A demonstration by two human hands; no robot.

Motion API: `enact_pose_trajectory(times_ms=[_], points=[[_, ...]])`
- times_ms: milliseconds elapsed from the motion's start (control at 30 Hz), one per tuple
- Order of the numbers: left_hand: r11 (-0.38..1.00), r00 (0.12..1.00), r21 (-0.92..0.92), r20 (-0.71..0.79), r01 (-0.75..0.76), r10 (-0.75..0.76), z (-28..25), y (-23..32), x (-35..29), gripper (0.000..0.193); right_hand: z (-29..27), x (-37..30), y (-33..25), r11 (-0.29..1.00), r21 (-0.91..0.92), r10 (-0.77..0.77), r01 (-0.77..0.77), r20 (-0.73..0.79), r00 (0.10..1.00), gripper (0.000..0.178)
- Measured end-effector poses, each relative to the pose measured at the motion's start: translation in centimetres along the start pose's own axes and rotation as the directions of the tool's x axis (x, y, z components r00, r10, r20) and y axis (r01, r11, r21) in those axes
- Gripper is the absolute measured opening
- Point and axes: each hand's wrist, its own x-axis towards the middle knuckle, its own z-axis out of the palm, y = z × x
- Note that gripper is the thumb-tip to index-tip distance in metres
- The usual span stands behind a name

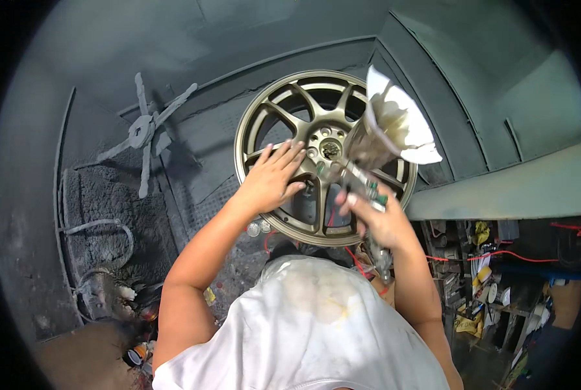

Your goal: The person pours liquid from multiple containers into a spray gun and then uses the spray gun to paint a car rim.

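A bronze multi-spoke car wheel rim (321,208) sits face up in front of me, with bolt holes around its dark centre bore. My left hand (274,179) lies flat on its left spokes, fingers stretched out and holding nothing. Over the right side of the wheel, my right hand (381,218) is closed around a metal spray gun (360,177) with green-marked parts, somewhat blurred. A paint-stained cup (371,146) is on top of the gun, tilted. White paper (422,140) with brownish stains flares out of the cup's mouth. What supports the wheel is mostly hidden.
A grey-coated stand with several arms (142,131) is at the left, above a shaggy dark grey mat (118,208). Grey panels surround the far side. A pale ledge (498,188) runs along the right, with cluttered shelves (505,312) below. A red hose (524,259) crosses there.
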Motion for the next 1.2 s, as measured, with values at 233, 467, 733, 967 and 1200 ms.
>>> enact_pose_trajectory(times_ms=[233,467,733,967,1200], points=[[0.915,0.905,-0.099,-0.139,0.391,-0.402,-0.3,-3.7,-6.9,0.074,2.7,-3.0,-2.4,0.998,0.005,0.061,-0.066,0.308,0.949,0.057],[0.102,0.479,-0.583,0.541,0.806,-0.691,15.4,-4.7,-21.2,0.075,-2.6,-6.0,-1.9,0.942,-0.227,-0.327,0.246,-0.474,0.817,0.051],[0.372,0.726,-0.683,0.686,0.628,0.035,14.8,14.1,-21.0,0.056,-5.6,-18.1,4.9,0.987,0.035,-0.130,0.157,-0.407,0.904,0.055],[0.773,0.817,-0.311,0.383,0.553,-0.431,9.9,18.8,-20.0,0.018,-4.3,-28.5,13.9,0.988,0.150,-0.016,0.044,-0.182,0.983,0.061],[0.970,0.944,-0.203,-0.269,0.137,-0.190,3.1,20.7,-16.1,0.030,-2.9,-34.5,16.9,0.961,0.275,0.047,-0.028,-0.064,0.997,0.051]])
